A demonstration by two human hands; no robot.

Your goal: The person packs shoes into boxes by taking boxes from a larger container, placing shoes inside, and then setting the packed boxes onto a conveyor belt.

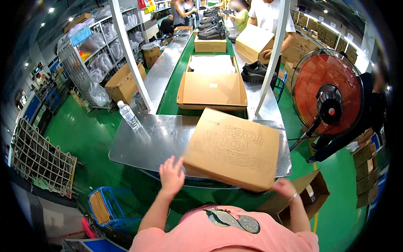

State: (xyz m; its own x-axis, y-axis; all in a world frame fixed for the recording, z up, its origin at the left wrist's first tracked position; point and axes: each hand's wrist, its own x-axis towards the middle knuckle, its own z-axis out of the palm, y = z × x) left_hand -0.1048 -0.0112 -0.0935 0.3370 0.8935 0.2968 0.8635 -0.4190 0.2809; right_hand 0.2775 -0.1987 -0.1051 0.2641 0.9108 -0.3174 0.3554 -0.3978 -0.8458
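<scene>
A closed brown cardboard shoebox point(235, 147) with embossed lettering on its lid sits tilted at an angle over the near end of a metal table point(138, 147). My left hand point(172, 176) is beside the box's near left corner, fingers spread, holding nothing. At the near right corner, my right hand point(285, 188) is closed with its fingertips against the box edge; the box partly hides them. Beyond it, an open shoebox point(212, 90) with white paper point(213, 64) inside stands on the green conveyor belt point(167, 103).
On the table's left stands a water bottle point(129, 116). White posts point(130, 54) rise at both sides. A large red fan point(327, 93) is at right, with an open carton point(308, 195) low beside me. Dark shoes point(257, 72) lie near a co-worker holding a box point(255, 42).
</scene>
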